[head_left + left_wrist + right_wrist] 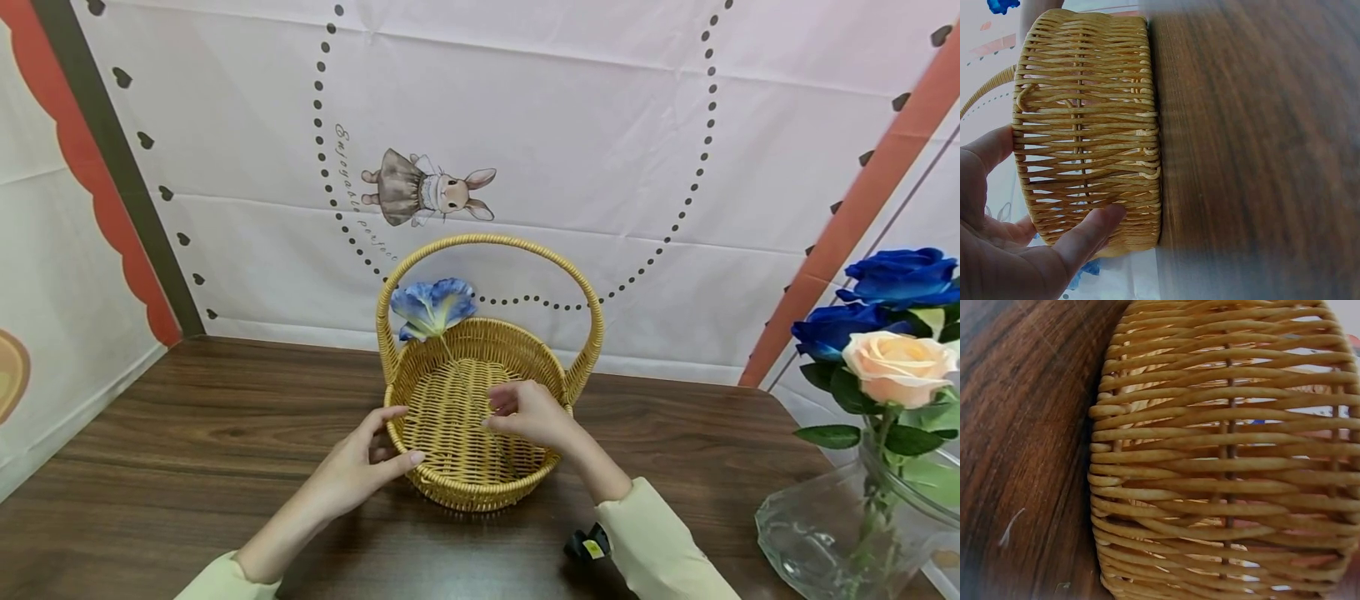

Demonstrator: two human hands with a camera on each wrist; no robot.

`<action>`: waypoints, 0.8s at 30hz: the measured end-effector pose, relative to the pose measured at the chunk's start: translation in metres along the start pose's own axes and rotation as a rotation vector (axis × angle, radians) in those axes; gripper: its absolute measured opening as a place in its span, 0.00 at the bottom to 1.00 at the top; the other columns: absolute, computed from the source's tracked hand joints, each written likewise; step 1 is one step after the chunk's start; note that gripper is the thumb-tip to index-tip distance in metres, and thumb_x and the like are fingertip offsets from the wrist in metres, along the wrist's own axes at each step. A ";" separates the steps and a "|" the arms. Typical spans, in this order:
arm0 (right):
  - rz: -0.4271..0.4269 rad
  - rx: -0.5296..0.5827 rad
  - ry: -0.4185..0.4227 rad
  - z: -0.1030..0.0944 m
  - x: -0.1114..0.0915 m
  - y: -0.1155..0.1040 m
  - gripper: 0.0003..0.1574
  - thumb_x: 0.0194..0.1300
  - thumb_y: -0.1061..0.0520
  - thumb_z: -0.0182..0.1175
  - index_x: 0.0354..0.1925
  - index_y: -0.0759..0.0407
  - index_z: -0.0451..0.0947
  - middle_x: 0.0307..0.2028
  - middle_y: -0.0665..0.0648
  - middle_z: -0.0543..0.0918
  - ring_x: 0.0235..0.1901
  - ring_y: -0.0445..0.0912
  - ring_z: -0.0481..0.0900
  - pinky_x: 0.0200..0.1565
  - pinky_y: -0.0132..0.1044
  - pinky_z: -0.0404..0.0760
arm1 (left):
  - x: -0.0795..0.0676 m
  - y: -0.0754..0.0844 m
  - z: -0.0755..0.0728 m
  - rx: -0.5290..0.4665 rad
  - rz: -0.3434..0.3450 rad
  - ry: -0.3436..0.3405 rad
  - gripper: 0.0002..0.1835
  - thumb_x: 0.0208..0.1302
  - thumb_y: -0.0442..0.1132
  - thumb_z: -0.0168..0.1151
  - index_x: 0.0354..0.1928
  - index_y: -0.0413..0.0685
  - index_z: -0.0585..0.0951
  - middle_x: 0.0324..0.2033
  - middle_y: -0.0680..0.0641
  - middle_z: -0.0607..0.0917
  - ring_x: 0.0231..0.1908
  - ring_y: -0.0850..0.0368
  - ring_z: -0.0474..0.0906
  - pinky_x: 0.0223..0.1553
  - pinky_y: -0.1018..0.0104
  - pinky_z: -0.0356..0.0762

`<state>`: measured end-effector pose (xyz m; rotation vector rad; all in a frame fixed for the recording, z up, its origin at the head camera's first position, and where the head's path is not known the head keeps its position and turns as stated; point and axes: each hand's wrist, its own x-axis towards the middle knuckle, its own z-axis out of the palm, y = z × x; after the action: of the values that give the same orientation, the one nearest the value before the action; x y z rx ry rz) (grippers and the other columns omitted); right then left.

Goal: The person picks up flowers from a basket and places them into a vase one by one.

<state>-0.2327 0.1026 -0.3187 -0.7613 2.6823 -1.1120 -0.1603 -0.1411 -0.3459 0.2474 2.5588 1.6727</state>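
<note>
A round golden wicker basket (pixel 480 498) with a tall arched handle stands upright on the table. My left hand (pixel 352 467) holds its left front rim, thumb and index finger reaching over the edge; in the left wrist view, the left hand's fingers (pixel 1094 231) touch the woven wall. A blue artificial flower (pixel 433 308) leans on the back left rim, its thin stem slanting down across the basket's inside. Over the basket's right part, my right hand (pixel 528 410) has loosely bent fingers beside the stem, with a gap between thumb and fingers. Wicker mostly hides that hand in the right wrist view.
At the right stands a clear glass vase (pixel 817 533) with blue roses (pixel 900 279) and a peach rose (pixel 900 367). A small black object with a yellow label (pixel 588 546) lies near my right sleeve. A printed cloth (pixel 570 125) hangs behind the wooden table (pixel 225 433).
</note>
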 end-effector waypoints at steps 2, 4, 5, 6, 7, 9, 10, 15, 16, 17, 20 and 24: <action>-0.004 -0.034 -0.023 0.002 0.003 -0.001 0.27 0.54 0.59 0.63 0.52 0.71 0.73 0.39 0.64 0.82 0.38 0.50 0.81 0.38 0.36 0.79 | 0.000 0.000 0.000 -0.007 0.002 -0.002 0.35 0.54 0.49 0.66 0.63 0.51 0.64 0.54 0.35 0.74 0.50 0.44 0.75 0.45 0.53 0.76; -0.007 -0.073 -0.041 0.003 0.005 -0.001 0.27 0.54 0.59 0.63 0.51 0.71 0.73 0.38 0.63 0.83 0.37 0.51 0.81 0.38 0.37 0.79 | 0.000 0.000 0.000 -0.016 0.003 -0.006 0.35 0.54 0.49 0.66 0.63 0.51 0.64 0.53 0.35 0.74 0.50 0.44 0.75 0.46 0.54 0.76; -0.005 -0.088 -0.050 0.004 0.007 -0.001 0.27 0.54 0.59 0.63 0.51 0.71 0.73 0.37 0.63 0.83 0.38 0.51 0.81 0.38 0.37 0.79 | 0.000 0.000 0.000 -0.019 0.004 -0.008 0.35 0.54 0.48 0.66 0.63 0.50 0.64 0.53 0.35 0.74 0.50 0.44 0.75 0.46 0.54 0.76; -0.006 -0.100 -0.057 0.005 0.008 -0.001 0.27 0.54 0.60 0.63 0.51 0.71 0.73 0.37 0.62 0.83 0.38 0.51 0.81 0.39 0.38 0.79 | 0.000 0.000 0.000 -0.018 0.004 -0.007 0.35 0.54 0.48 0.66 0.63 0.50 0.64 0.53 0.35 0.74 0.50 0.44 0.75 0.45 0.55 0.76; -0.004 -0.108 -0.065 0.006 0.009 -0.002 0.26 0.53 0.60 0.63 0.51 0.71 0.73 0.36 0.62 0.84 0.38 0.51 0.81 0.39 0.38 0.79 | 0.000 0.000 0.000 -0.022 0.005 -0.008 0.35 0.54 0.48 0.66 0.63 0.50 0.64 0.53 0.35 0.74 0.50 0.44 0.75 0.45 0.55 0.77; -0.002 -0.132 -0.080 0.008 0.011 -0.002 0.26 0.53 0.61 0.63 0.50 0.71 0.74 0.35 0.62 0.84 0.38 0.52 0.81 0.39 0.39 0.79 | 0.000 0.000 0.000 -0.023 0.007 -0.009 0.35 0.54 0.48 0.66 0.63 0.50 0.64 0.53 0.35 0.74 0.50 0.44 0.75 0.45 0.55 0.77; 0.004 -0.138 -0.088 0.009 0.013 -0.002 0.26 0.53 0.62 0.63 0.50 0.71 0.74 0.34 0.61 0.84 0.38 0.51 0.81 0.40 0.39 0.79 | 0.000 0.000 0.000 -0.024 0.007 -0.009 0.35 0.54 0.48 0.66 0.63 0.49 0.64 0.53 0.35 0.74 0.50 0.44 0.75 0.45 0.55 0.77; 0.050 -0.149 -0.133 0.012 0.016 -0.004 0.25 0.55 0.64 0.62 0.52 0.69 0.73 0.32 0.59 0.84 0.31 0.47 0.81 0.33 0.36 0.78 | 0.001 0.001 0.000 -0.025 0.006 -0.011 0.35 0.54 0.48 0.66 0.63 0.50 0.64 0.54 0.35 0.73 0.50 0.44 0.75 0.45 0.55 0.77; 0.062 -0.139 -0.142 0.012 0.017 -0.004 0.24 0.56 0.65 0.61 0.52 0.69 0.73 0.32 0.59 0.84 0.29 0.46 0.80 0.30 0.35 0.77 | 0.001 0.001 0.000 -0.025 0.006 -0.011 0.35 0.54 0.48 0.66 0.63 0.50 0.64 0.54 0.35 0.73 0.50 0.44 0.75 0.45 0.55 0.77; 0.067 -0.129 -0.152 0.012 0.017 -0.004 0.25 0.56 0.66 0.61 0.53 0.69 0.72 0.30 0.58 0.84 0.27 0.46 0.80 0.28 0.34 0.76 | 0.001 0.001 0.000 -0.023 0.005 -0.011 0.35 0.54 0.48 0.66 0.63 0.50 0.64 0.54 0.35 0.73 0.49 0.45 0.75 0.45 0.55 0.77; 0.095 -0.074 -0.163 0.012 0.018 -0.004 0.28 0.53 0.71 0.59 0.55 0.68 0.71 0.27 0.58 0.83 0.21 0.46 0.78 0.21 0.32 0.73 | 0.001 0.001 0.000 -0.019 0.002 -0.007 0.35 0.54 0.48 0.66 0.63 0.50 0.64 0.54 0.35 0.73 0.49 0.45 0.75 0.45 0.55 0.77; 0.120 0.006 -0.128 0.010 0.017 -0.004 0.33 0.47 0.78 0.55 0.55 0.68 0.70 0.24 0.59 0.81 0.18 0.45 0.75 0.17 0.30 0.70 | 0.000 0.001 0.000 -0.012 0.002 0.001 0.35 0.54 0.48 0.66 0.63 0.51 0.64 0.54 0.34 0.73 0.50 0.44 0.75 0.46 0.54 0.76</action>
<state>-0.2421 0.0849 -0.3221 -0.6382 2.5798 -1.0072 -0.1600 -0.1409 -0.3448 0.2482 2.5488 1.6883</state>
